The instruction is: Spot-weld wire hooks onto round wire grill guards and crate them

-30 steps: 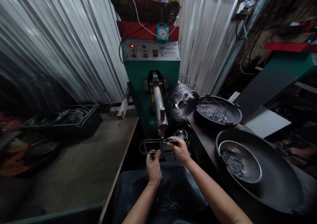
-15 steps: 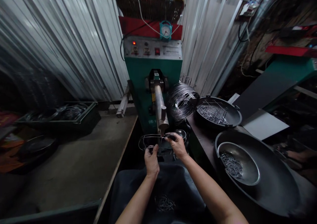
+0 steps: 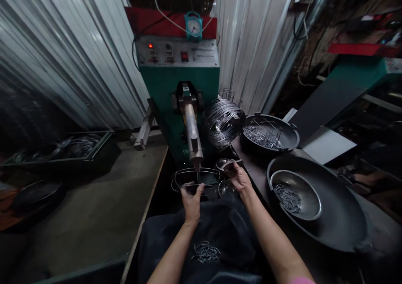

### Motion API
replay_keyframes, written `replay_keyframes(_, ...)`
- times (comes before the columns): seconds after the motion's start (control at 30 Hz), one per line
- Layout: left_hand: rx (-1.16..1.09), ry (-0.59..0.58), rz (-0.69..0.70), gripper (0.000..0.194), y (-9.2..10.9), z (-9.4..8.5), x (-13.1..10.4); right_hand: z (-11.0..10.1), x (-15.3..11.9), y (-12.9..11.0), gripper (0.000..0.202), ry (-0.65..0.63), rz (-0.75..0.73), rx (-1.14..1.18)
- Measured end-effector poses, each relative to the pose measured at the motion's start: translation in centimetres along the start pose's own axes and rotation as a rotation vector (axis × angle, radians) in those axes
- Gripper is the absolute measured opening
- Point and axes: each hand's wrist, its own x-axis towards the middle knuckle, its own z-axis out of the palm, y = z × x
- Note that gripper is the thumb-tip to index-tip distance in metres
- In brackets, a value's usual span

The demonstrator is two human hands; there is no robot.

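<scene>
My left hand (image 3: 192, 198) is closed on a round wire frame (image 3: 179, 176), just below the tip of the green machine's metal arm (image 3: 192, 133). To the right of that tip, my right hand (image 3: 239, 178) is closed on a dark flat piece (image 3: 235, 163) whose exact kind is unclear. The frame's thin wire rings reach from my left hand towards my right. A small pile of short bent wire pieces (image 3: 206, 251) lies on the dark cloth (image 3: 232, 233) over my lap.
Beside the machine (image 3: 163, 81) hangs a wire coil (image 3: 223, 122). On the right are a black pan (image 3: 293, 134) with wire parts and a larger pan (image 3: 342, 217) holding a metal bowl (image 3: 316, 200). A green bin (image 3: 100, 148) stands left. A person's hand (image 3: 367, 178) shows far right.
My right hand has moved right, away from the machine's tip, with the dark piece. My left hand still holds the wire frame. The view has shifted, so the machine appears further left.
</scene>
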Motion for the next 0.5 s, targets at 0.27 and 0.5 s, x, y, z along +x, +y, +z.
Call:
replay_keyframes(0.27, -0.112, 0.099, -0.078, 0.043, 0.2, 0.7, 0.4, -1.7, -1.7, -0.4, 0.029, -0.109, -0.227, -0.49)
replay_keyframes(0.5, -0.33, 0.059, -0.337, 0.032, -0.1, -1.9, 1.1, 0.3, -2.7, -2.5, 0.023, -0.497, -0.581, -1.085)
